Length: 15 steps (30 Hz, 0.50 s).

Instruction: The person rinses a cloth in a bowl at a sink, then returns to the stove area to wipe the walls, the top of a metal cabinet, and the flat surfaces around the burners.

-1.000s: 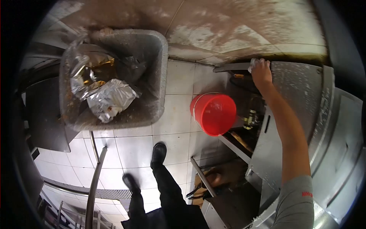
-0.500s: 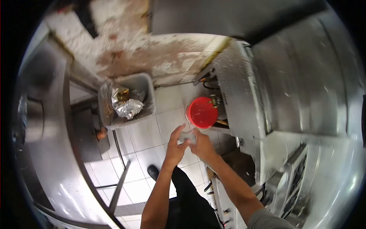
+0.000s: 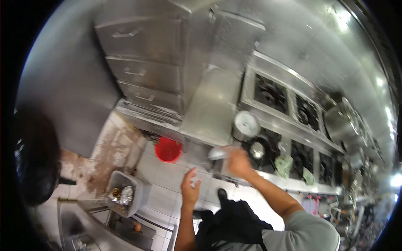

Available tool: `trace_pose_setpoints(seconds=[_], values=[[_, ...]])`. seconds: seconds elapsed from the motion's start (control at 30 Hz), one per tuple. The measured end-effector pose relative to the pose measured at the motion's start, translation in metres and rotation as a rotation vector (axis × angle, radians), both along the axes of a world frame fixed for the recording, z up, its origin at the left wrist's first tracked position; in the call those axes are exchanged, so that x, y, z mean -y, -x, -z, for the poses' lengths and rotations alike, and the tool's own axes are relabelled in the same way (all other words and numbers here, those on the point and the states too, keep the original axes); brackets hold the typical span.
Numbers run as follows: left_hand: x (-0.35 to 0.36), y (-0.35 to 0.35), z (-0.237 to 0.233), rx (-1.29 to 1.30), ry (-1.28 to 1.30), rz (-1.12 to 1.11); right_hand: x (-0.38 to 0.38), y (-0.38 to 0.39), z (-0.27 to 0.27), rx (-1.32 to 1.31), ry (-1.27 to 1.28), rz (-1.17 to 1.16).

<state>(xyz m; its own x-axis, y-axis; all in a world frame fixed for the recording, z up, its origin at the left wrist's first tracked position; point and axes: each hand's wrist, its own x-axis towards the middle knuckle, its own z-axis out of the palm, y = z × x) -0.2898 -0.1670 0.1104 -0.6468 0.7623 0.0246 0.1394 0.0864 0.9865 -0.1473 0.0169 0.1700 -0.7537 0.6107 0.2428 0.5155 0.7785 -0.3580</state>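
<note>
My right hand [image 3: 239, 164], smeared by motion, is closed at the front edge of the metal counter. From its fingers a pale whitish piece [image 3: 217, 153] sticks out to the left; its kind is too blurred to tell. Lower and to the left, my left hand [image 3: 190, 190] is held up above the floor with its fingers curled. A small whitish bit [image 3: 194, 181] shows between thumb and fingers, too small to name. The counter [image 3: 212, 104] lies just beyond my right hand, beside a stove.
A white-topped pot [image 3: 246, 124] and a dark pan [image 3: 256, 149] stand by the stove burners [image 3: 270, 94]. Green cloths [image 3: 284, 165] hang at its front. A red bucket [image 3: 168, 149] and a grey bin [image 3: 140, 194] with crumpled foil are on the tiled floor.
My view has swung right toward the stove. My hands, together around a whitish thing before, are now apart; the right has moved to the counter edge with the pale piece.
</note>
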Motion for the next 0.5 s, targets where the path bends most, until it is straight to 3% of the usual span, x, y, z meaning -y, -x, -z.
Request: trace_pose_setpoints(seconds=[0.03, 0.1, 0.17, 0.23, 0.3, 0.37, 0.4, 0.5], values=[[0.001, -0.001, 0.0, -0.034, 0.031, 0.012, -0.042, -0.021, 0.019, -0.064, -0.053, 0.139], [0.011, -0.003, 0.0, -0.089, 0.102, 0.006, -0.088, -0.048, -0.008, -0.009, -0.13, 0.343], [0.037, 0.0, 0.004, -0.134, 0.158, -0.087, -0.168, -0.071, 0.028, 0.101, -0.035, 0.363], [0.056, -0.004, 0.016, -0.321, 0.28, -0.009, -0.221, -0.074, 0.052, 0.261, 0.03, 0.25], [0.078, -0.011, 0.02, -0.289, 0.375, -0.067, -0.238, -0.059, 0.06, 0.327, 0.042, 0.155], [0.083, -0.02, 0.012, -0.245, 0.465, -0.102, -0.247, -0.047, 0.064, 0.61, 0.055, 0.136], [0.081, -0.022, 0.001, -0.201, 0.501, -0.093, -0.247, -0.042, 0.064, 0.589, 0.051, 0.11], [0.067, -0.022, -0.027, -0.196, 0.484, -0.123, -0.237, -0.027, 0.073, 0.743, 0.011, 0.19]])
